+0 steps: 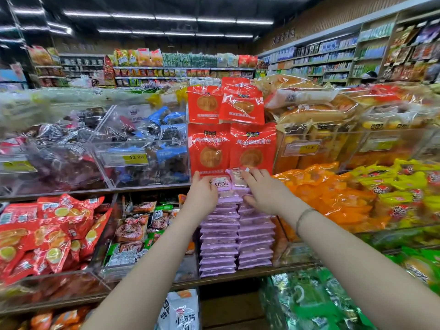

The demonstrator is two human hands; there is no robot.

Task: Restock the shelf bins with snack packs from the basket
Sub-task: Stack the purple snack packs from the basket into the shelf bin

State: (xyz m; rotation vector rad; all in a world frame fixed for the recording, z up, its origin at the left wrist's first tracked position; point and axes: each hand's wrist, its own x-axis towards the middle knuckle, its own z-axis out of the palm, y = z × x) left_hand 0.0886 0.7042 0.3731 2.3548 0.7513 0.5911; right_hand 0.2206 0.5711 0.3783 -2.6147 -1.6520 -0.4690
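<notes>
Two neat rows of pink snack packs [219,236] fill the middle shelf bin in front of me. My left hand [202,195] rests on the back of the left row, fingers curled over an upright pink pack [221,183]. Over the right row, my right hand [266,190] pinches another pink pack [238,178] at the very back. Both packs stand against the red bread packs [232,148] in the bin above. No basket is in view.
Clear bins with dark and blue snacks [142,144] sit upper left, red packs [47,232] lower left, orange packs [333,194] and yellow packs [409,186] on the right. Green packs [316,301] lie on the lowest shelf. Store aisles stretch behind.
</notes>
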